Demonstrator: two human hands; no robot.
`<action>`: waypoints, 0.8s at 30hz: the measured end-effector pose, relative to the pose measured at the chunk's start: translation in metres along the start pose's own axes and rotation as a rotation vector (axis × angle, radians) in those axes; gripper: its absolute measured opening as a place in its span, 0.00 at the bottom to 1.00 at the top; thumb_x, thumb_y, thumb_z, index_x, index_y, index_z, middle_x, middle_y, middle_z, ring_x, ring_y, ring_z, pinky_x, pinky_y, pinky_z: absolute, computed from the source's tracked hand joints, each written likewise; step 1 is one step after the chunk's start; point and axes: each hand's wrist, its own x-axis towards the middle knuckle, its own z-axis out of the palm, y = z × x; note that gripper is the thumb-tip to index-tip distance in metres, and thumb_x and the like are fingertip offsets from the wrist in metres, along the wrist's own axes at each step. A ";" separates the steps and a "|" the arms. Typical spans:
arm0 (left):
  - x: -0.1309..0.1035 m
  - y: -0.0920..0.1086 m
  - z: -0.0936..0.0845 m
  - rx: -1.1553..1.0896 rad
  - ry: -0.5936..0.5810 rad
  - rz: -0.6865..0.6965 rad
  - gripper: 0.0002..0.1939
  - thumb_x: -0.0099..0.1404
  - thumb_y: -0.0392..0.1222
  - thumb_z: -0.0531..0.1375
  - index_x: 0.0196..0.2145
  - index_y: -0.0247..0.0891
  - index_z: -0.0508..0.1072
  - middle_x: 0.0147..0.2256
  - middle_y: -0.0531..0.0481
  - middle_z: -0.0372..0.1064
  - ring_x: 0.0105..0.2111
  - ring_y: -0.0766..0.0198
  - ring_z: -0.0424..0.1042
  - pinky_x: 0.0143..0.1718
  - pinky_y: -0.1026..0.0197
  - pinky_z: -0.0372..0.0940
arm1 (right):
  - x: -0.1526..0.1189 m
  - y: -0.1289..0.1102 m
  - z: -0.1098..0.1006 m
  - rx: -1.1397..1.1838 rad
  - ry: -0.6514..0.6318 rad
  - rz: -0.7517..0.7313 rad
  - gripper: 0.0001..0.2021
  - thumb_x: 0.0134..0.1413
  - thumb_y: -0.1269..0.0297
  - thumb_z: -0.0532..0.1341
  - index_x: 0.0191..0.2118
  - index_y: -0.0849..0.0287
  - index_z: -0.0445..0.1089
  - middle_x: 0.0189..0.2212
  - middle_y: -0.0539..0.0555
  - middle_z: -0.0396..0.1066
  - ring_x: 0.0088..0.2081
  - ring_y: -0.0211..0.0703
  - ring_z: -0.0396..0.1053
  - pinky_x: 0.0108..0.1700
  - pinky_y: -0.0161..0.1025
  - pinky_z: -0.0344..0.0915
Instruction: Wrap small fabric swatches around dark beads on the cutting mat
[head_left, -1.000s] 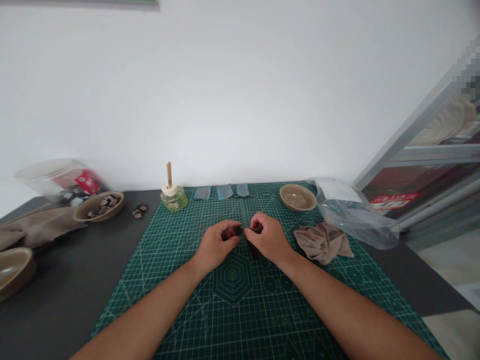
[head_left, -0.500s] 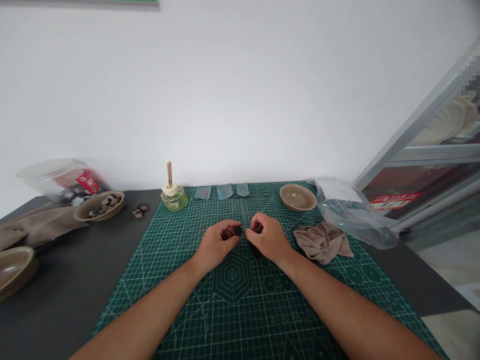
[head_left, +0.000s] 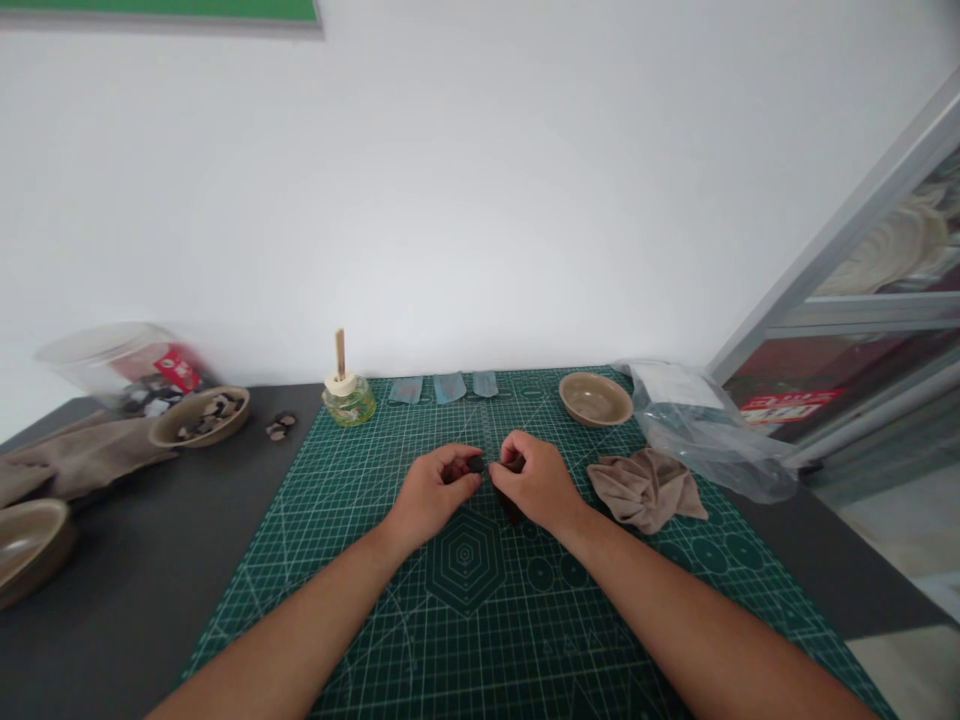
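Observation:
Above the middle of the green cutting mat (head_left: 360, 560), my left hand (head_left: 431, 492) pinches a small black roundish piece (head_left: 476, 464) between thumb and fingertips. Close beside it, my right hand (head_left: 541, 482) is closed round a dark brown object (head_left: 511, 508), whose lower end points down toward the mat. Its kind cannot be made out, as the fingers cover most of it. Only a narrow gap separates the two hands. Right of my right hand lies a crumpled beige cloth (head_left: 646, 488).
At the mat's back stand a yellow-green glass bottle with sticks (head_left: 349, 402), blue packets (head_left: 450, 387) and a brown bowl (head_left: 595, 400), with a plastic bag (head_left: 690, 430) at right. Leftward are a bowl of dark pieces (head_left: 171, 430), loose pieces (head_left: 280, 426), a clear tub (head_left: 97, 362) and another bowl (head_left: 56, 530).
The camera view has tilted up slightly, so the scene sits a little lower. Both hands keep nearly the same position, still holding the black piece and the brown object.

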 end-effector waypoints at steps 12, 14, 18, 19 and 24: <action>-0.001 0.003 -0.001 0.043 -0.005 0.013 0.16 0.55 0.44 0.59 0.40 0.34 0.74 0.25 0.52 0.67 0.25 0.67 0.65 0.27 0.65 0.61 | 0.000 0.000 -0.001 0.029 0.023 -0.019 0.05 0.40 0.69 0.58 0.21 0.57 0.59 0.16 0.45 0.61 0.20 0.34 0.58 0.25 0.32 0.54; -0.001 0.003 -0.001 0.065 -0.003 0.011 0.16 0.55 0.45 0.59 0.39 0.34 0.74 0.24 0.52 0.66 0.24 0.67 0.64 0.26 0.65 0.60 | -0.001 0.000 -0.001 0.041 0.017 -0.016 0.05 0.40 0.69 0.58 0.21 0.58 0.60 0.16 0.45 0.61 0.21 0.34 0.59 0.25 0.32 0.54; -0.001 0.003 -0.002 0.060 -0.017 0.007 0.17 0.55 0.46 0.59 0.40 0.33 0.74 0.23 0.52 0.65 0.23 0.68 0.63 0.25 0.66 0.58 | 0.000 0.002 -0.001 0.042 0.024 -0.024 0.05 0.40 0.69 0.58 0.21 0.58 0.60 0.17 0.45 0.62 0.22 0.34 0.60 0.26 0.32 0.54; -0.001 0.002 -0.002 0.052 -0.022 0.006 0.18 0.55 0.46 0.59 0.40 0.33 0.74 0.24 0.52 0.66 0.24 0.68 0.63 0.25 0.65 0.59 | 0.000 0.002 -0.001 0.041 0.026 -0.026 0.04 0.40 0.69 0.58 0.21 0.58 0.60 0.17 0.45 0.62 0.22 0.34 0.60 0.26 0.32 0.54; -0.002 0.002 -0.002 0.005 -0.036 -0.001 0.18 0.54 0.46 0.60 0.41 0.33 0.74 0.25 0.51 0.68 0.24 0.67 0.65 0.26 0.65 0.61 | 0.000 0.002 -0.002 0.046 0.033 -0.033 0.05 0.41 0.70 0.58 0.21 0.58 0.60 0.17 0.45 0.62 0.22 0.35 0.60 0.26 0.32 0.54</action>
